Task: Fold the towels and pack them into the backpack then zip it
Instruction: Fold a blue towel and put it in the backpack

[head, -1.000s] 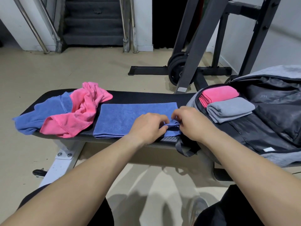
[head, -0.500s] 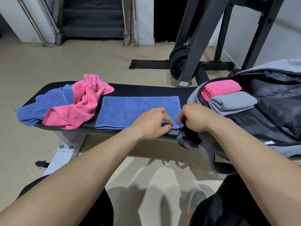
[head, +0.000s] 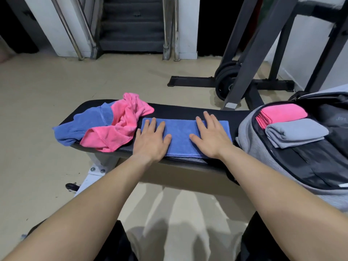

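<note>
A folded blue towel (head: 179,136) lies flat on the black bench (head: 188,112). My left hand (head: 151,141) presses its left end with straight fingers, and my right hand (head: 211,136) presses its right end the same way. To the left sit a crumpled pink towel (head: 120,127) and a crumpled blue towel (head: 84,123), overlapping. At the right the grey backpack (head: 250,136) lies open, with a folded pink towel (head: 282,113) and a folded grey towel (head: 295,132) inside it.
A dark weight rack (head: 250,59) with weight plates (head: 226,81) stands behind the bench on the beige floor. Stairs (head: 131,25) with metal rails are at the back. The bench's white leg (head: 92,174) shows below its front edge.
Both hands left the towel's near right corner, which they pinched, and now lie spread apart and flat on the towel. The view has shifted so the bench sits farther off.
</note>
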Demonstrator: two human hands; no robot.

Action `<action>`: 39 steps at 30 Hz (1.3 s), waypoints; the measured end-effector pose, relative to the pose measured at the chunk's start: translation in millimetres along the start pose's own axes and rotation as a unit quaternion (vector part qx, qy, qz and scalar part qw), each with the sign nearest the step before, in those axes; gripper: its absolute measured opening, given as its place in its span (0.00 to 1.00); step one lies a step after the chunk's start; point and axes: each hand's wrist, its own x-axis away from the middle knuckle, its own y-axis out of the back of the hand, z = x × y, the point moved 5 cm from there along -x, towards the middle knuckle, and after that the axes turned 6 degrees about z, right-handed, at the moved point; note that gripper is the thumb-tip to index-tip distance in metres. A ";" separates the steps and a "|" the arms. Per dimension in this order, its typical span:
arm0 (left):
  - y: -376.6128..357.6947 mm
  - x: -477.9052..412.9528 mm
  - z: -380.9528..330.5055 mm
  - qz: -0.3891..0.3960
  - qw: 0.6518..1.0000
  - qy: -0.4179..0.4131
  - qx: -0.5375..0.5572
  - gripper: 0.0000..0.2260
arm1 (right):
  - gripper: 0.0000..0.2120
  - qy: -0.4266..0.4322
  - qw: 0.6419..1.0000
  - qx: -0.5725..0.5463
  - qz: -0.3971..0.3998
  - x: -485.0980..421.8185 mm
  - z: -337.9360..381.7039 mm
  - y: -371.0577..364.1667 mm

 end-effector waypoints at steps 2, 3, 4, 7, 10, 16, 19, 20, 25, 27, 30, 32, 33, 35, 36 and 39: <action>-1.4 -3.4 -3.6 0.001 1.000 -0.011 -0.014 0.28 | 0.35 -0.009 1.000 -0.008 -0.004 -8.1 4.4 -1.9; -2.4 -5.8 -6.9 0.001 1.000 -0.021 -0.023 0.28 | 0.35 -0.011 1.000 -0.004 -0.002 -11.6 6.8 -4.9; -3.9 -8.7 -10.3 0.001 0.999 -0.030 -0.031 0.28 | 0.35 -0.010 1.000 0.003 0.004 -14.5 8.9 -9.2; -10.5 -19.1 -13.5 0.019 0.999 -0.033 -0.030 0.30 | 0.34 0.000 0.999 0.046 0.026 -20.1 12.3 -23.2; -18.3 -26.8 -3.0 0.063 0.998 0.000 -0.020 0.31 | 0.32 0.001 0.997 0.067 0.031 -21.2 6.9 -26.7; -16.4 -30.1 25.1 0.090 0.995 0.035 -0.003 0.32 | 0.34 -0.042 0.997 0.063 0.028 -15.6 -15.8 -23.2; -11.8 -26.1 30.1 0.066 0.997 0.024 -0.018 0.28 | 0.36 -0.071 0.995 0.059 0.036 -11.7 -18.8 -22.7; -8.8 -23.5 29.2 0.048 0.999 0.021 -0.015 0.26 | 0.37 -0.072 0.995 0.062 0.038 -11.1 -17.7 -21.2; 9.7 -5.6 20.8 -0.013 0.997 0.052 -0.060 0.21 | 0.31 0.061 0.995 0.080 0.014 -9.2 5.4 -6.1; 11.6 -1.3 19.6 -0.018 0.995 0.067 -0.075 0.19 | 0.31 0.068 0.993 0.089 0.050 -8.0 7.2 -12.5; 13.2 -0.7 18.9 -0.038 0.993 0.072 -0.089 0.17 | 0.31 0.052 0.991 0.088 0.087 -7.6 3.7 -21.3; 18.1 -1.4 17.3 -0.064 0.992 0.059 -0.086 0.19 | 0.32 0.053 0.991 0.078 0.091 -7.1 2.6 -20.2; 21.1 -1.7 16.7 -0.073 0.994 0.052 -0.061 0.20 | 0.33 0.054 0.991 0.073 0.095 -6.9 2.4 -19.4; 26.7 -2.1 16.4 -0.069 0.997 0.036 0.028 0.21 | 0.33 0.054 0.991 0.069 0.102 -6.4 3.0 -19.5; 29.7 -2.5 16.9 -0.063 0.995 0.031 0.069 0.20 | 0.34 0.053 0.991 0.069 0.104 -6.5 3.6 -20.2; 35.6 -5.3 25.0 -0.015 0.994 0.051 0.100 0.18 | 0.34 0.046 0.991 0.065 0.109 -8.3 6.6 -21.5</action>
